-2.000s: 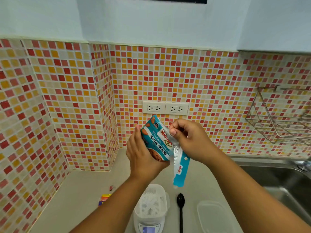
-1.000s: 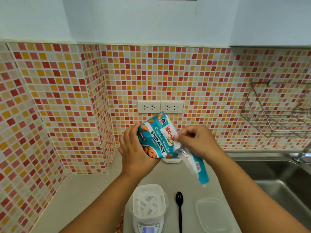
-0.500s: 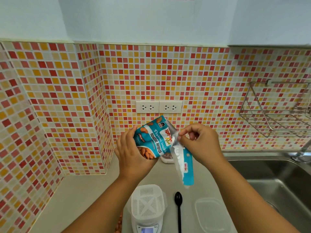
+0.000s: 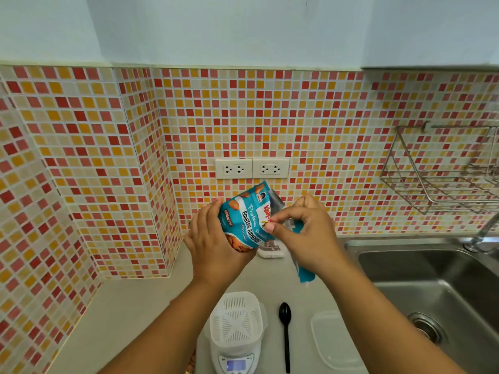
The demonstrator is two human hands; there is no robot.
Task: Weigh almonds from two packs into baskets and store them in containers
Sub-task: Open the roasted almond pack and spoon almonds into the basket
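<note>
I hold a teal pack of roasted almonds (image 4: 247,220) up in front of the tiled wall. My left hand (image 4: 213,247) grips its lower body from behind. My right hand (image 4: 305,230) pinches the pack's torn edge, and the torn-off teal strip (image 4: 306,273) hangs down below that hand. Below on the counter, a white slotted basket (image 4: 236,319) sits on a small digital scale (image 4: 236,364). A clear plastic container (image 4: 334,344) lies to the right of it.
A black plastic spoon (image 4: 285,333) lies between the scale and the container. A steel sink (image 4: 432,292) fills the right side, with a wire rack (image 4: 442,171) on the wall above. A small white item (image 4: 270,251) lies by the back wall, under two sockets (image 4: 252,168).
The torn strip has been pulled further down the pack's side and now hangs under my right hand, which has moved closer to the pack's front. The view has tilted slightly down.
</note>
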